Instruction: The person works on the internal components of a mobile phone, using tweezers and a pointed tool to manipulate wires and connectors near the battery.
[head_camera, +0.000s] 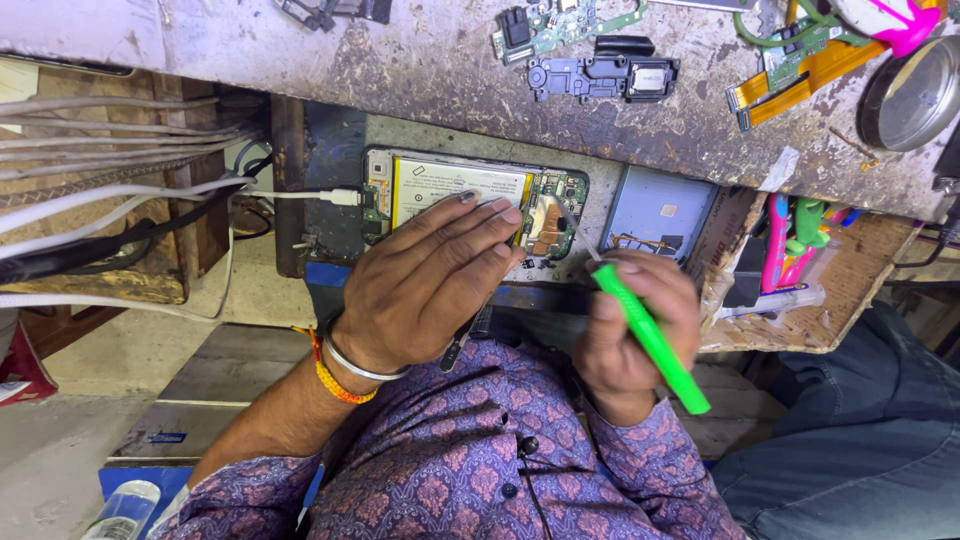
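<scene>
An opened phone (545, 215) with its back cover off lies on a small grey ledge, showing a yellow-rimmed battery and a green circuit board. My left hand (430, 275) lies flat over the battery and presses the phone down. A slim dark tool (458, 348) sticks out below that palm. My right hand (635, 330) grips a bright green screwdriver (655, 345), whose thin metal tip points at the circuit board at the phone's right end. A white cable (300, 195) is plugged into the phone's left end.
A worn bench top (420, 70) carries loose phone parts, a black frame piece (605, 75), orange flex cables (800, 75) and a round metal tin (915, 95). A blue phone cover (660, 205) lies right of the phone. Pink and green tools (790, 240) sit in a wooden tray. Cables bundle at the left.
</scene>
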